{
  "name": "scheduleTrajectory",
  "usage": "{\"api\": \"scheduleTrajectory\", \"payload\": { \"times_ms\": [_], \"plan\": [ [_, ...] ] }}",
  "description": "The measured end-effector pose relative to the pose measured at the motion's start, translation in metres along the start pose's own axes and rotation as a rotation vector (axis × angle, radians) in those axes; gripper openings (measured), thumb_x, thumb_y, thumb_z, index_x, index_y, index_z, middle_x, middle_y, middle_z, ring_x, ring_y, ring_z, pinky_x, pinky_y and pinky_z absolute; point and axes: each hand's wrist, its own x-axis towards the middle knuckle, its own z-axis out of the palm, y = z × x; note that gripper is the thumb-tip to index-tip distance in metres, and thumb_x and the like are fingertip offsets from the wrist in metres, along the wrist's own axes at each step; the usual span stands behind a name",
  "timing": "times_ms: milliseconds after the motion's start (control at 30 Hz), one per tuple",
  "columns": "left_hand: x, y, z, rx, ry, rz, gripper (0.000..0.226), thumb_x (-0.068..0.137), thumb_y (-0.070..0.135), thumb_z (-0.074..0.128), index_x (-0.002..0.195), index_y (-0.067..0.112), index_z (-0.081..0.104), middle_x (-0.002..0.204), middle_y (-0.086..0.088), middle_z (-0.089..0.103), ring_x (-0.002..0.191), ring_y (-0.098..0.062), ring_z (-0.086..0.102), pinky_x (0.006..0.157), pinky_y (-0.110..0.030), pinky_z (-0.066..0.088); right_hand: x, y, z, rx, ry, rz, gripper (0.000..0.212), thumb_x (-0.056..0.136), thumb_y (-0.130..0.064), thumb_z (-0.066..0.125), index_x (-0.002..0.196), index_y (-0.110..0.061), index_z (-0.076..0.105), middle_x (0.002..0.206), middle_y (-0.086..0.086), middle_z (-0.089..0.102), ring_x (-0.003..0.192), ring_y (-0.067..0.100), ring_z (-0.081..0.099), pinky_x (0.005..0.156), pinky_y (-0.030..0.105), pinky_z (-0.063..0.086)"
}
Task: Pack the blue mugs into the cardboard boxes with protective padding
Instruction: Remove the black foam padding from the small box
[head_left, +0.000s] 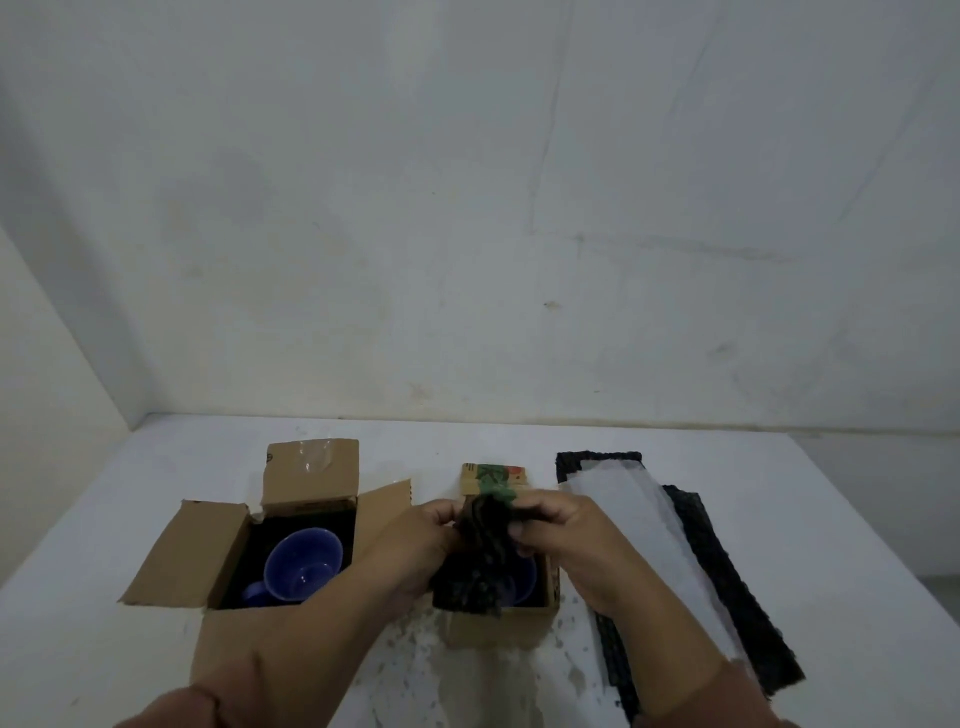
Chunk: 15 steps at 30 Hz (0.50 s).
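Two cardboard boxes stood open on the white table (779, 519), each with a blue mug inside. The left box (218, 551) showed its mug (304, 566) upright on a dark lining, handle toward the near-left corner. The smaller right box (501, 618) held a second mug (524, 579), only a sliver of which showed past the black padding strip (480, 561) that hung over it.

Both hands pinched that strip at its top. The left hand (431, 525) was closed on its left edge with the forearm reaching across the near flap of the left box. The right hand (563, 525) gripped the right edge, fingers curled and thumb toward the camera.

The likeliest trouble seemed to be the strip bunching on one side, since it already looked crumpled, which would leave part of the mug bare against the cardboard. Pushing it down hard could also tip the mug or shove the light box along the table. The left forearm, so close to the left box's flap, might drag that box if it swung. More black padding (727, 582) and a white sheet (639, 519) lay to the right, near the right wrist.
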Motion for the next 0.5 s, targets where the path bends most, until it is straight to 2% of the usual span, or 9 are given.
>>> {"api": "scheduleTrajectory", "payload": {
  "times_ms": [67, 133, 200, 267, 333, 367, 400, 467, 500],
  "plan": [
    [0.000, 0.001, 0.002, -0.076, 0.032, 0.003, 0.043, 0.087, -0.015, 0.036, 0.075, 0.006, 0.072, 0.089, -0.021, 0.070, 0.089, -0.035, 0.066, 0.069, -0.036, 0.056, 0.001, -0.004, 0.002, -0.154, -0.029, 0.035, 0.048, 0.077, 0.012, 0.052, 0.064, -0.027, 0.075, 0.092, -0.007, 0.067, 0.088, 0.010, 0.061, 0.070, 0.019, 0.052],
    [-0.003, 0.004, 0.004, -0.135, 0.021, 0.019, 0.054, 0.083, -0.018, 0.027, 0.068, 0.006, 0.073, 0.091, -0.023, 0.068, 0.092, -0.036, 0.064, 0.068, -0.035, 0.056, 0.003, -0.003, 0.000, -0.164, -0.066, 0.103, 0.041, 0.072, 0.008, 0.053, 0.060, -0.025, 0.075, 0.100, -0.010, 0.064, 0.096, 0.007, 0.059, 0.072, 0.020, 0.053],
    [-0.006, 0.006, 0.005, -0.158, -0.007, 0.039, 0.052, 0.084, -0.012, 0.030, 0.066, 0.007, 0.075, 0.096, -0.023, 0.067, 0.096, -0.035, 0.061, 0.072, -0.037, 0.054, 0.003, -0.001, -0.001, -0.010, -0.054, 0.193, 0.016, 0.067, -0.004, 0.063, 0.069, -0.015, 0.076, 0.106, -0.006, 0.064, 0.099, 0.011, 0.061, 0.070, 0.023, 0.054],
    [-0.009, 0.008, 0.008, -0.129, -0.024, 0.041, 0.031, 0.083, 0.011, 0.048, 0.072, 0.007, 0.077, 0.102, -0.020, 0.068, 0.101, -0.032, 0.061, 0.082, -0.039, 0.053, 0.004, 0.006, -0.002, -0.040, -0.011, 0.189, 0.013, 0.074, -0.014, 0.071, 0.086, -0.009, 0.070, 0.110, 0.001, 0.064, 0.103, 0.013, 0.061, 0.078, 0.028, 0.055],
    [-0.013, 0.009, 0.010, 0.074, -0.030, 0.077, 0.025, 0.067, 0.031, 0.065, 0.080, 0.012, 0.075, 0.101, -0.012, 0.070, 0.098, -0.026, 0.063, 0.086, -0.040, 0.050, 0.006, 0.008, 0.001, -0.142, -0.006, 0.129, 0.015, 0.080, -0.010, 0.067, 0.090, -0.017, 0.059, 0.114, 0.008, 0.062, 0.108, 0.020, 0.060, 0.094, 0.040, 0.051],
    [-0.014, 0.010, 0.011, 0.203, -0.043, 0.111, 0.027, 0.063, 0.032, 0.067, 0.084, 0.015, 0.070, 0.100, -0.010, 0.069, 0.095, -0.023, 0.062, 0.083, -0.038, 0.050, 0.007, 0.007, 0.002, -0.190, -0.036, 0.101, 0.024, 0.080, -0.007, 0.067, 0.093, -0.023, 0.055, 0.113, 0.010, 0.060, 0.107, 0.023, 0.060, 0.095, 0.042, 0.050],
    [-0.013, 0.010, 0.014, 0.283, -0.050, 0.149, 0.028, 0.063, 0.028, 0.067, 0.088, 0.017, 0.061, 0.101, -0.010, 0.065, 0.093, -0.021, 0.060, 0.079, -0.037, 0.048, 0.009, 0.005, 0.003, -0.246, -0.078, 0.081, 0.035, 0.080, -0.006, 0.066, 0.099, -0.031, 0.053, 0.110, 0.009, 0.059, 0.104, 0.023, 0.059, 0.092, 0.041, 0.051],
    [-0.009, 0.009, 0.019, 0.277, -0.008, 0.178, 0.035, 0.069, 0.014, 0.065, 0.097, 0.021, 0.046, 0.104, -0.010, 0.054, 0.092, -0.022, 0.054, 0.077, -0.038, 0.046, 0.013, 0.000, 0.001, -0.400, -0.140, 0.032, 0.052, 0.081, -0.006, 0.063, 0.108, -0.049, 0.051, 0.109, 0.001, 0.057, 0.102, 0.020, 0.058, 0.085, 0.033, 0.051],
    [-0.006, 0.008, 0.020, 0.260, 0.020, 0.178, 0.039, 0.074, 0.008, 0.065, 0.101, 0.022, 0.042, 0.105, -0.009, 0.050, 0.094, -0.022, 0.053, 0.080, -0.039, 0.048, 0.016, 0.000, -0.001, -0.463, -0.135, 0.006, 0.053, 0.081, -0.006, 0.060, 0.110, -0.050, 0.055, 0.110, -0.004, 0.058, 0.103, 0.018, 0.058, 0.086, 0.030, 0.049]
  ]
}}
